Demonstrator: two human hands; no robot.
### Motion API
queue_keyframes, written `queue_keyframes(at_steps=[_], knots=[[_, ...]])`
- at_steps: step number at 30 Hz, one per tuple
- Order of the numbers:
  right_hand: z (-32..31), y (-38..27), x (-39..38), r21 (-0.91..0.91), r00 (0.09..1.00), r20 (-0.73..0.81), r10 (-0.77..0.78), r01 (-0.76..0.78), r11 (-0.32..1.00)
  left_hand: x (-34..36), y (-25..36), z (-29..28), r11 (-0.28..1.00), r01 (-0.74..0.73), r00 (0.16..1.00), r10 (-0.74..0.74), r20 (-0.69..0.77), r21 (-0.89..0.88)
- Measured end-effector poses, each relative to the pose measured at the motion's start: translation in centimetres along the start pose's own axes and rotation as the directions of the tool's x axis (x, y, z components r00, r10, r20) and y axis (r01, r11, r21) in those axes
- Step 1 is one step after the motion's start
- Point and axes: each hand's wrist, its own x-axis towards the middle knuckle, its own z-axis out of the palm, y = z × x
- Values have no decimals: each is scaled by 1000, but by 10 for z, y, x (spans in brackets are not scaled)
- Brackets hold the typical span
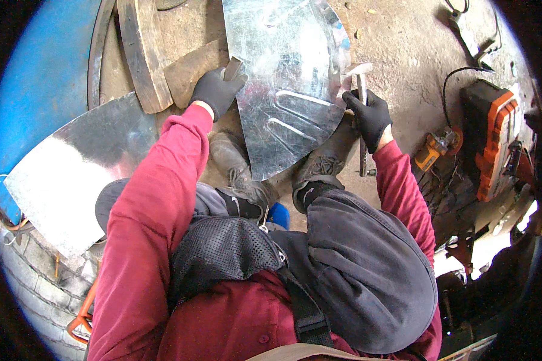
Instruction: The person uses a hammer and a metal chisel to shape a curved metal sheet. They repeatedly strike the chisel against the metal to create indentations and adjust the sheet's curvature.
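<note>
Partly shaped metal sheet (295, 66) between two gloved hands, hammer at its right edge.
The sheet lies in front of the person, its near tip between the shoes (238, 165); the left hand (217, 93) is closed around a small bar (233, 68) at the left edge, and the right hand (370, 117) is wrapped around the hammer (362, 87), its head up beside the curved right edge. The outline looks already cut, and two long raised ridges (301, 101) stand in the near part. The curved edge seems uneven and partly worked, though glare hides how much of it remains to be done. A second sheet (93, 171), to the left, shows no ridges.
</note>
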Motion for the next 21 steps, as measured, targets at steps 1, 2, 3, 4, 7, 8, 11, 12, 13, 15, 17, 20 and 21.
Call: queue_keyframes(at_steps=[1,2,3,4,7,8,11,12,13,15,17,20,21], knots=[[1,0,-1,10,1000,1,-29,29,1000,2,-2,1,1000,24,1000,-24,5,4],[2,0,-2,20,998,2,-57,57,998,6,-6,3,999,47,999,-47,9,7],[2,0,-3,28,996,2,-85,84,996,5,-3,3,997,71,997,-71,15,9],[2,-1,-3,21,997,5,-71,71,997,5,0,3,997,66,998,-66,10,33],[1,-2,-4,6,999,7,-52,52,999,7,0,3,994,62,998,-61,-15,92],[3,1,-3,6,998,4,-58,58,998,15,-10,7,992,70,997,-67,-26,102],[3,-1,-10,-24,998,-2,-65,65,998,15,-4,5,982,99,995,-96,-23,162],[4,2,-9,-11,998,-2,-56,56,998,12,1,1,975,112,994,-109,-21,191],[4,3,-8,1,999,-2,-47,47,999,14,1,-1,972,116,993,-113,-30,203],[2,3,-6,-14,1000,5,-31,31,999,17,4,-5,965,123,992,-117,-42,230],[4,5,-8,2,998,-37,-55,55,998,13,9,-10,997,80,994,-81,-77,-10],[12,7,-20,55,984,-151,-97,107,993,22,14,-19,888,-46,997,12,-75,-457],[10,3,-26,58,980,-184,-71,83,995,24,14,-23,790,-87,996,51,-76,-607]])
